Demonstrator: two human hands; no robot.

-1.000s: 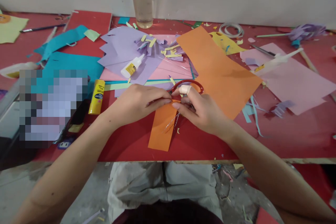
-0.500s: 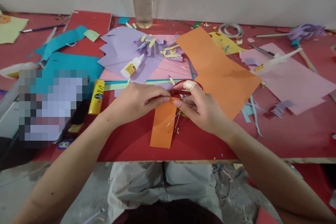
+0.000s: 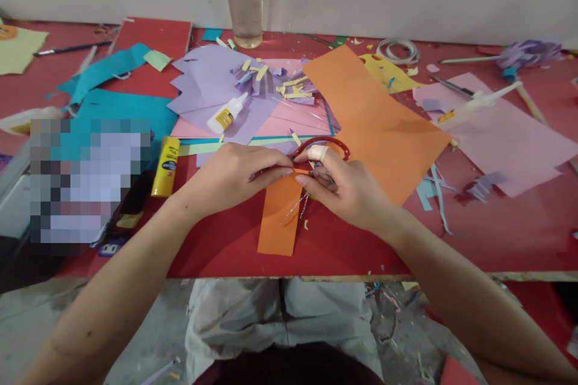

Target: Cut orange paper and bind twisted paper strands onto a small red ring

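An orange paper strip (image 3: 277, 222) hangs toward me over the red table, its far edge pinched in both hands. My left hand (image 3: 241, 171) grips the left part of that edge between thumb and fingers. On the right part, my right hand (image 3: 343, 183) pinches the paper; one of its fingers wears a pale bandage. Thin twisted silvery strands (image 3: 293, 207) dangle below the right fingers, and where they begin is hidden. Just beyond my hands lies a pair of scissors with a red handle (image 3: 336, 140), partly covered by the right hand.
A yellow glue stick (image 3: 165, 166) stands left of my hands, near a pixelated phone-like object (image 3: 93, 183). Ahead lie a white glue bottle (image 3: 226, 115), purple paper (image 3: 203, 78) and a large orange sheet (image 3: 374, 126). A glass of liquid (image 3: 246, 12) stands by the wall.
The fingers of my right hand have shifted slightly left and curled along the strip's edge, which now looks folded over. More of the red scissor handle shows.
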